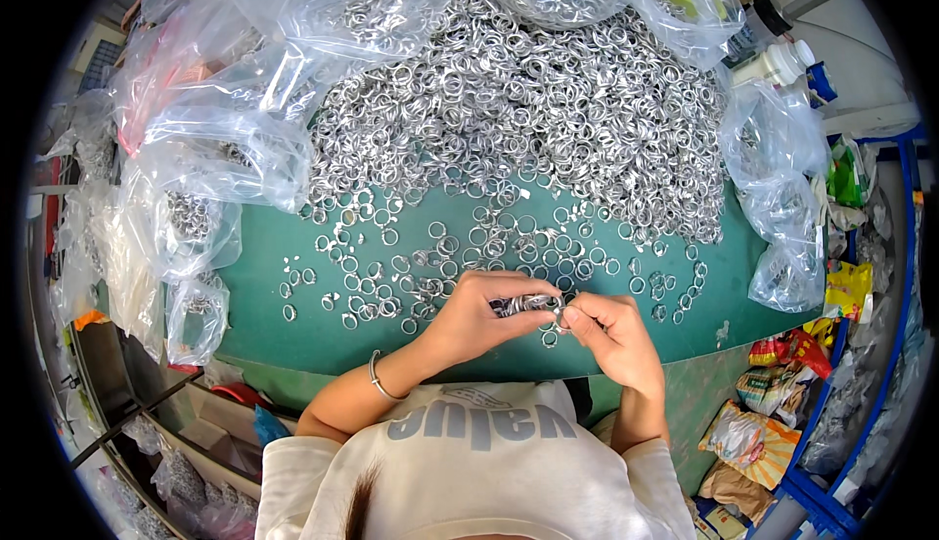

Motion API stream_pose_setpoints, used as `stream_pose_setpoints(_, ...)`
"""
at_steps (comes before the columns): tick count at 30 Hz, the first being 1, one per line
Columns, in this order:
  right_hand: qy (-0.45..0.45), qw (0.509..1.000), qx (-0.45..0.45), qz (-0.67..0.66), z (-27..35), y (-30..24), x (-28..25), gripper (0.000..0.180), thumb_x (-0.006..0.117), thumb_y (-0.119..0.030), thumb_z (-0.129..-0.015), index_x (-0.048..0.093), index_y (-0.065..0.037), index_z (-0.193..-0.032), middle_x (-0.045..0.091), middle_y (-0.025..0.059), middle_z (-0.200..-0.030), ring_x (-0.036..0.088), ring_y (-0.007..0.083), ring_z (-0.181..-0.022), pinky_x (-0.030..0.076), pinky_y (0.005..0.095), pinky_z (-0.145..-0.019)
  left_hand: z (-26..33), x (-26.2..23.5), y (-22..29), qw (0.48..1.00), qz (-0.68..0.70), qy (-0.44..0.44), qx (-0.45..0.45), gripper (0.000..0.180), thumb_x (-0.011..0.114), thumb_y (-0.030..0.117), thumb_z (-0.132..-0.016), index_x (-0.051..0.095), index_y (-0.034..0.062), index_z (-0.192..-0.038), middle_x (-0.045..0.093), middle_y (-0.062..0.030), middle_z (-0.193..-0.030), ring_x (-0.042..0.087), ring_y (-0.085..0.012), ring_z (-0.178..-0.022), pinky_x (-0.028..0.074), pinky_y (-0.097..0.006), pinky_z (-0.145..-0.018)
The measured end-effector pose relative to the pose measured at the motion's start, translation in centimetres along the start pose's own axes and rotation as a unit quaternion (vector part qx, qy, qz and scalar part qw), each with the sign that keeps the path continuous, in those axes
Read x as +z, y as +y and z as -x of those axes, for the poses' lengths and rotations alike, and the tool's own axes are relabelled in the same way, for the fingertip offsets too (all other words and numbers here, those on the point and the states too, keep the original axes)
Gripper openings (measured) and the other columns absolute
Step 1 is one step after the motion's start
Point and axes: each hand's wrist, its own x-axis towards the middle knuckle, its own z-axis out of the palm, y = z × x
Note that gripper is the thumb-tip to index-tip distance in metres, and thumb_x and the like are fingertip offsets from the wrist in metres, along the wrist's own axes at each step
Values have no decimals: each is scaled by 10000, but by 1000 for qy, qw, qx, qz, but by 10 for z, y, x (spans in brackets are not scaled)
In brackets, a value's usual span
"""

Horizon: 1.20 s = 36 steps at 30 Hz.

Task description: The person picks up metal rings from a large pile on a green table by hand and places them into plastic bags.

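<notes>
My left hand [479, 317] is curled around a row of silver metal rings [525, 303], which lie side by side between thumb and fingers. Close against its fingertips, my right hand [614, 337] pinches with thumb and forefinger at the row's right end, on what looks like a single ring; the fingers partly hide it. Both hands are above the near part of the green tabletop [274, 276]. Just beyond them, loose rings [489, 237] lie scattered singly and in small clusters. Farther back rises a large heap of similar rings [528, 100].
Clear plastic bags [225, 149], some with rings inside, crowd the left side and back. More bags [778, 188] line the right edge near a white bottle [778, 63]. Blue shelving [895, 276] and colourful packets [753, 442] stand at right; a cardboard box [210, 423] is lower left.
</notes>
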Motion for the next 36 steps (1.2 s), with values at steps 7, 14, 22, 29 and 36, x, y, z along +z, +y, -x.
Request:
stream_pose_setpoints(7,70,975,-90,189,4,-10,7,132,562,-69,-845,577,18,-747,536,120,-614,481,247,-478,368,329,-456,3,5,-4,999,9,33,33,215,684,58,-754,655,9,-961,640,-59,-788,562,-79,-624,447,-218,-552)
stream_pose_setpoints(14,87,965,-79,232,10,-26,15,128,559,-90,-846,553,-12,-744,545,117,-624,514,316,-507,389,376,-463,10,8,-6,995,80,49,-18,150,670,57,-772,650,-26,-895,628,-52,-762,567,-69,-621,441,-203,-534)
stream_pose_setpoints(22,45,999,-11,-18,2,-6,7,118,551,-79,-867,585,18,-809,540,125,-637,497,218,-535,394,305,-498,9,6,-2,992,114,34,-37,123,667,14,-755,646,-40,-863,640,-62,-778,580,-88,-627,454,-218,-550)
stream_pose_setpoints(29,84,973,-94,194,4,-13,11,72,580,-71,-829,588,-10,-792,525,94,-632,512,264,-508,402,336,-462,11,11,-7,990,-54,97,82,129,680,3,-714,640,-20,-835,639,-96,-777,596,-147,-644,464,-242,-586)
stream_pose_setpoints(36,101,944,-158,273,11,-19,13,36,623,-65,-776,595,-44,-785,531,66,-668,526,272,-497,398,354,-430,10,2,2,992,109,24,-64,109,678,23,-739,653,-23,-834,638,-72,-745,580,-109,-596,444,-222,-522)
